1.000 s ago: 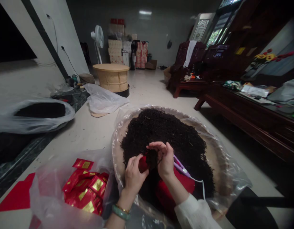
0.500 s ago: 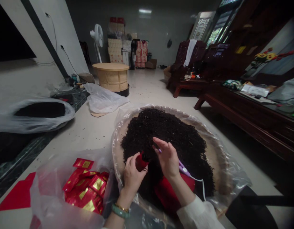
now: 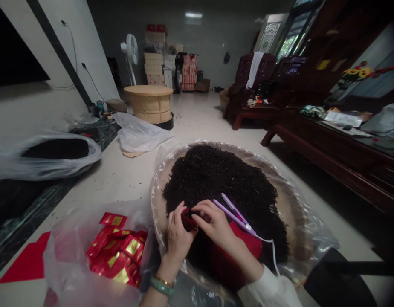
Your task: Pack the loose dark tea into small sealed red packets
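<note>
My left hand (image 3: pixel 178 234) is wrapped round a small red packet (image 3: pixel 188 221), holding its mouth upward. My right hand (image 3: pixel 212 221) has its fingertips drawn together at that mouth; what they pinch, if anything, is hidden. Both hands are over the near part of a heap of dark dried tea leaves (image 3: pixel 222 175) in a wide round basket lined with clear plastic (image 3: pixel 296 221). A purple hair straightener (image 3: pixel 237 215) with a white cord lies on the leaves beyond my right wrist, its jaws apart. Under my right forearm is something red (image 3: pixel 253 245), partly hidden.
On the left, a plastic bag (image 3: pixel 67 256) holds several filled red-and-gold packets (image 3: pixel 120 251), beside a flat red piece (image 3: pixel 27 260). Farther off are another bag of dark leaves (image 3: pixel 56 148), a round woven stand (image 3: pixel 149 104) and a fan (image 3: pixel 131 49). Dark wooden furniture (image 3: pixel 331 166) lines the right.
My right hand has come down and left to the packet's mouth, its fingers closing together. This uncovers more of the purple straightener. My left hand still holds the packet.
</note>
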